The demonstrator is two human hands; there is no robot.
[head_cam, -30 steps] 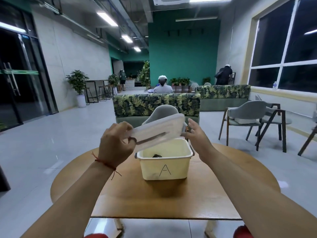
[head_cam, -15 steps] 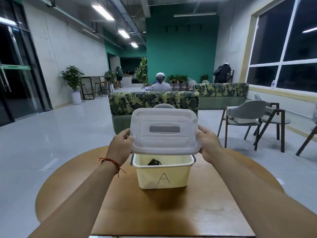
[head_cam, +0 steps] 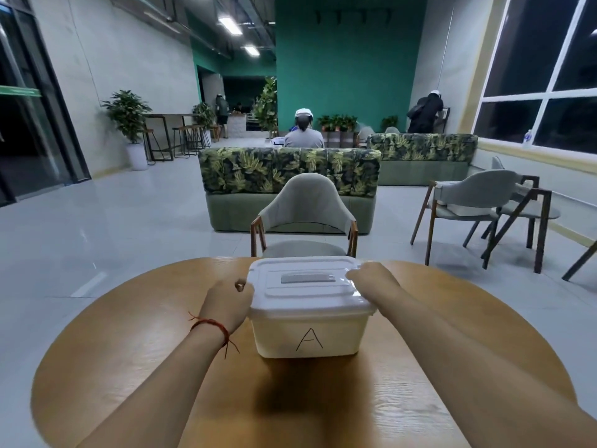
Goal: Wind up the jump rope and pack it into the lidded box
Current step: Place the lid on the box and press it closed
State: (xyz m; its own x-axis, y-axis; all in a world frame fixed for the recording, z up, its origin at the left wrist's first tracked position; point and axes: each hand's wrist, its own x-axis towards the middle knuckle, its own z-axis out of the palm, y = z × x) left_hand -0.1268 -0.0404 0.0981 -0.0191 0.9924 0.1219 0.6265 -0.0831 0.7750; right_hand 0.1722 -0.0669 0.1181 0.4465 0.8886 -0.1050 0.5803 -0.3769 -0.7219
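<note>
A pale yellow box (head_cam: pixel 307 334) marked with a letter A stands on the round wooden table (head_cam: pixel 145 367). Its white lid (head_cam: pixel 307 286) with a grey recessed handle lies flat on top of the box. My left hand (head_cam: pixel 227 302) grips the lid's left edge, and a red thread is tied around that wrist. My right hand (head_cam: pixel 371 281) presses on the lid's right edge. The jump rope is hidden inside the box.
A grey padded chair (head_cam: pixel 305 215) stands just beyond the table's far edge. Behind it is a leaf-patterned sofa (head_cam: pixel 290 176) with a seated person. More chairs (head_cam: pixel 468 202) stand to the right by the window.
The lid, held tilted above the open box a second ago, has come down flat onto the box. Both hands followed it down and stay at its sides.
</note>
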